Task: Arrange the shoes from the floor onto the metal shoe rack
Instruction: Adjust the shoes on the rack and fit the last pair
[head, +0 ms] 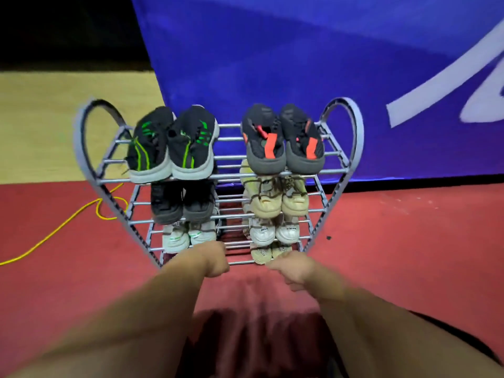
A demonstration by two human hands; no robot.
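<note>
Head view: I see the metal shoe rack [230, 176] standing on a red floor [409, 241], every shoe already on it. On the top tier are green-striped black shoes [171, 148] at left and orange-marked black shoes [283, 140] at right. A black pair [180, 203] and a beige pair [275, 200] sit below, with pale pairs lower still. My left hand [214, 261] and right hand [293, 268] are at the near bottom rail, fingers curled. Motion blur hides whether either grip holds anything.

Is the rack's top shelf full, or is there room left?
Not full. The top shelf holds a green-striped pair and a red-marked pair, bare bars between them.
</note>
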